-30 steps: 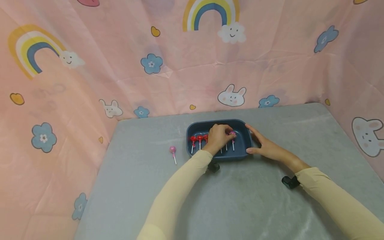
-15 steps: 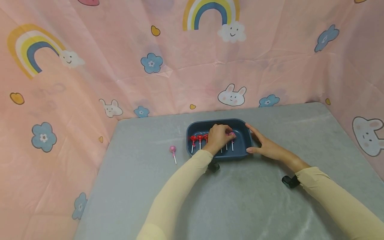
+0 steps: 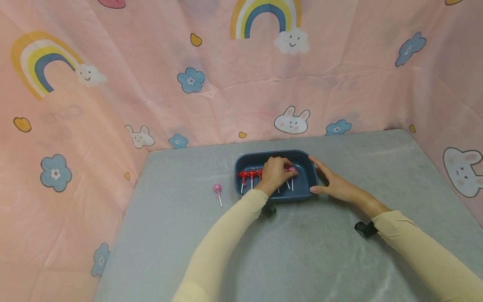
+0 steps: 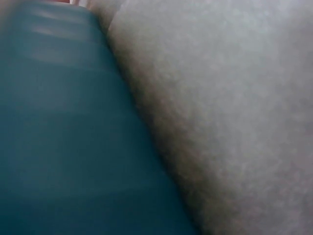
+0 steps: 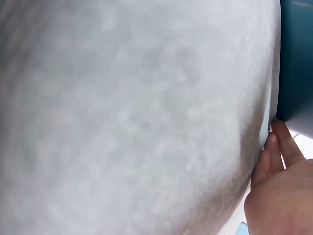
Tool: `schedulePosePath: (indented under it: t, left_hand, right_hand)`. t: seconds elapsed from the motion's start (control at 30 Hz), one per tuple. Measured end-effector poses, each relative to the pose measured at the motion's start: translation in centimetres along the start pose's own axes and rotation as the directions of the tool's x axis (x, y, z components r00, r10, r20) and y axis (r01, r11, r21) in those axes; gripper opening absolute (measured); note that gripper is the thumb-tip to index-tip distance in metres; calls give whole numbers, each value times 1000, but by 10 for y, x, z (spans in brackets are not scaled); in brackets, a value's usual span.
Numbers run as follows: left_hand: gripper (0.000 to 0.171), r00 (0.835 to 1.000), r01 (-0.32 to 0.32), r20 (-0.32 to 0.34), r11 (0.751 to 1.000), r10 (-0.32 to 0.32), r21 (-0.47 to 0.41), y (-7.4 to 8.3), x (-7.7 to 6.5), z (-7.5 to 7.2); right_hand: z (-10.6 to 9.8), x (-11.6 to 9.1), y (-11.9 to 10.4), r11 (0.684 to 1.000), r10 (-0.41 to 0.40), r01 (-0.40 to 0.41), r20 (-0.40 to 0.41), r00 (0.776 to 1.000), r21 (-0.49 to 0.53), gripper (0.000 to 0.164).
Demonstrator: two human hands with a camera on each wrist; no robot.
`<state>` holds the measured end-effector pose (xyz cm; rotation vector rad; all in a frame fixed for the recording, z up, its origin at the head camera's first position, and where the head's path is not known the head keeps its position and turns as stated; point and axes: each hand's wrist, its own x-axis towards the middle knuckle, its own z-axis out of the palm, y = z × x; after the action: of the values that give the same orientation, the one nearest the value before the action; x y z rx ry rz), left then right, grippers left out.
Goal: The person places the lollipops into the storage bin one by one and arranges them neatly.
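Observation:
In the head view, a dark blue tray stands on the grey table. My left hand reaches into it, thumb and forefinger pinching the pink head of a lollipop at the right of a row. Close beside that one, another lollipop stick slants, its head partly behind the fingers. Red lollipops lie at the tray's left; my hand covers the row's middle. My right hand rests against the tray's right end, fingers and thumb spread; straight fingers touch its wall in the right wrist view.
A single pink lollipop lies on the table left of the tray. A pink patterned cloth hangs behind and at both sides. The left wrist view is filled by the tray's outer wall and the table surface.
The lollipop stick beside the pinched one now slants. The pinched lollipop has shifted slightly; both arms and the tray stay almost in place.

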<state>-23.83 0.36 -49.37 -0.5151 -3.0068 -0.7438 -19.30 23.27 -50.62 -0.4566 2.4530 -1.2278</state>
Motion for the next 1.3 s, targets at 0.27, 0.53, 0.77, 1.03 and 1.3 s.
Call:
schedulePosePath:
  t: [0.27,0.53,0.77,1.03,1.3]
  left_hand:
    - [33,1000,-6,-3,1000,6,0,0,0,0]
    - [34,1000,-10,-2,1000,10,7,1,-2,-3]
    - [31,1000,-26,-16,998,25,-54,1,-4,-10]
    - [34,998,-56,-33,992,52,-111,0,-6,-27]
    - [37,996,-71,-58,991,65,-112,-4,-12,-51]
  right_hand:
    - [0,-1,-1,1000,7,-7,1,1000,-2,99]
    - [0,-1,-2,1000,6,-6,3,1000,1,99]
    - [1,0,-2,1000,10,-10,4,1000,-3,99]
    - [1,0,-1,1000,12,-12,3,1000,-9,100]
    - [1,0,-1,1000,13,-13,-9,1000,-19,101]
